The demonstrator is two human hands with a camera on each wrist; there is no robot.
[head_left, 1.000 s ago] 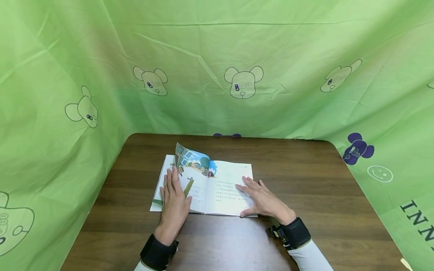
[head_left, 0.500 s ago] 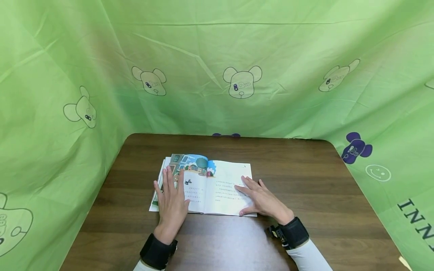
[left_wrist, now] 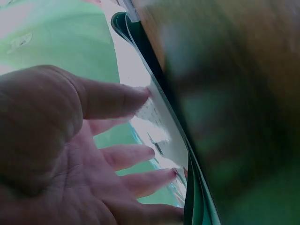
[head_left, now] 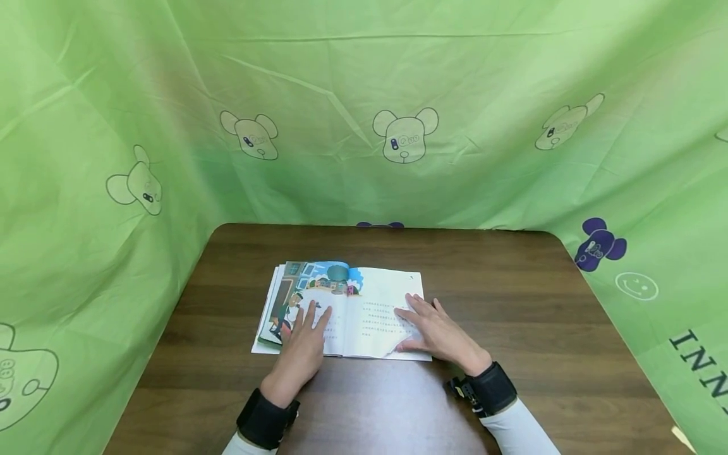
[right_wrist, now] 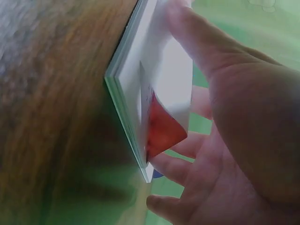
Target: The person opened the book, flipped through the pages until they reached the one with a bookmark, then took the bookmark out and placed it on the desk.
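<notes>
An open picture book (head_left: 372,284) lies on the wooden table, its left page printed with a colourful street scene and its right page mostly text. My left hand (head_left: 301,354) rests with spread, straight fingers on the lower part of the left page; in the left wrist view its thumb (left_wrist: 117,99) touches the page near the lower edge. On the right page's outer side lies my right hand (head_left: 446,338), fingers extended. Its thumb (right_wrist: 197,35) presses the paper, and a page corner with a red underside (right_wrist: 164,131) curls up between thumb and fingers, seen in the right wrist view.
The brown wooden table (head_left: 546,316) extends around the book on all sides. A green curtain (head_left: 341,76) with cartoon bear heads hangs behind the table and along both sides. Each wrist wears a black strap (head_left: 267,418).
The raised left page has come down flatter. My left hand has moved towards me and rightward, uncovering the page's outer side. My right thumb has slid inward, and the right page's lower corner has buckled up.
</notes>
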